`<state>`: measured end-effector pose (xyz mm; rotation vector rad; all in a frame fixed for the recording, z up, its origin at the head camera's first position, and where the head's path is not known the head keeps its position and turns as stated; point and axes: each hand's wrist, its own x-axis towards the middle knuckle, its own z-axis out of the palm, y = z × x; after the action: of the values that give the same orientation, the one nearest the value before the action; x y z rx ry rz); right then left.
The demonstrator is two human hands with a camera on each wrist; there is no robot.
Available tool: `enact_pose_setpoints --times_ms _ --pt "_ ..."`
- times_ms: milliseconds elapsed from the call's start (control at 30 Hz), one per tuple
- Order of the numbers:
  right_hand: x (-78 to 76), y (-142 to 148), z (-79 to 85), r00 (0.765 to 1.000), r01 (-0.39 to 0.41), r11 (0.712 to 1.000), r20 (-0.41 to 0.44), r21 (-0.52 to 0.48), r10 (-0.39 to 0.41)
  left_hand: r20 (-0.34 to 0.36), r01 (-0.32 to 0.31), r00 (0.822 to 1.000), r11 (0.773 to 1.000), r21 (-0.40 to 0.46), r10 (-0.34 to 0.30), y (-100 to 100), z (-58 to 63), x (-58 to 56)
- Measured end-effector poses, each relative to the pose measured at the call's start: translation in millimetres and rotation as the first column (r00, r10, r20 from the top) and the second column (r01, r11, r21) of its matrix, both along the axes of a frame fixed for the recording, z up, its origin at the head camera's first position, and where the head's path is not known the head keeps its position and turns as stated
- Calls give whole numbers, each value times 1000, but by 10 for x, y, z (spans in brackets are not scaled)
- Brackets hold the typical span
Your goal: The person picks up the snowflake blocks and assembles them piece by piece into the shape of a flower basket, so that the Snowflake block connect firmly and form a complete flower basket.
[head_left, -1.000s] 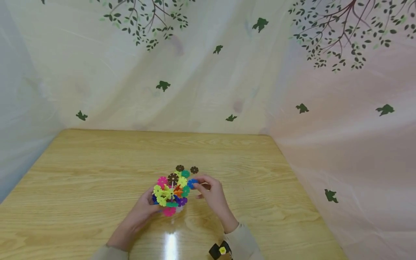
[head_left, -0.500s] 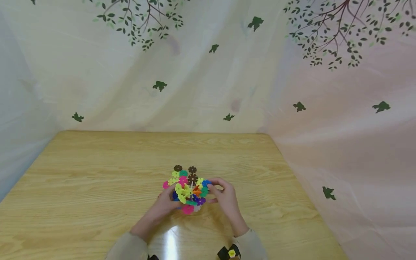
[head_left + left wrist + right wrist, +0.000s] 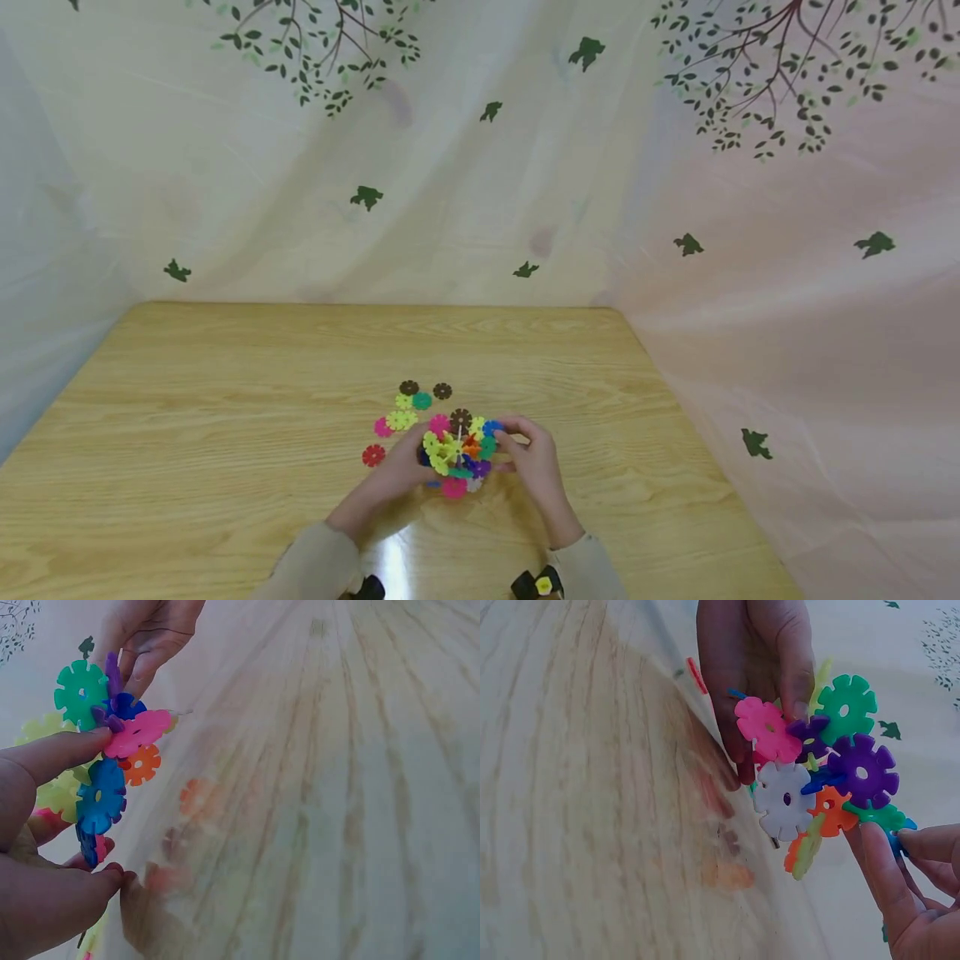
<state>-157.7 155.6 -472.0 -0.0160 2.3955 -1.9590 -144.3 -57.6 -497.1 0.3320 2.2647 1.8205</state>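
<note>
A cluster of brightly coloured, notched plastic discs (image 3: 455,450), slotted into one another at various angles, is held up between both hands. My left hand (image 3: 405,462) grips its left side; in the left wrist view the forefinger lies against a pink disc (image 3: 139,733) near blue discs (image 3: 101,793). On the cluster's right side, my right hand (image 3: 536,458) pinches a blue disc (image 3: 492,427) between thumb and forefinger, right at a green disc (image 3: 487,447). White (image 3: 784,799) and purple (image 3: 862,772) discs face the right wrist camera.
Behind and left of the cluster, several loose discs lie on the wooden table (image 3: 225,400): brown (image 3: 442,390), green (image 3: 422,401), yellow (image 3: 401,420), pink (image 3: 383,427) and red (image 3: 372,455). A printed cloth (image 3: 450,208) hangs past the table's far edge.
Both hands have shifted right together, carrying the cluster. Loose discs on the left, including the red one, have come into sight. The right hand keeps its pinch on the blue disc.
</note>
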Motion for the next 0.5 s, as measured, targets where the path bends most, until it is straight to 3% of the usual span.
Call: enact_pose_setpoints --times_ms 333,500 --pt "7 27 -78 1000 5 1000 8 -13 -5 -58 108 992 994 4 -108 -4 -39 -52" --pt "-9 70 -95 999 39 999 2 -1 -39 -105 48 993 991 -122 -61 111 -27 -78"
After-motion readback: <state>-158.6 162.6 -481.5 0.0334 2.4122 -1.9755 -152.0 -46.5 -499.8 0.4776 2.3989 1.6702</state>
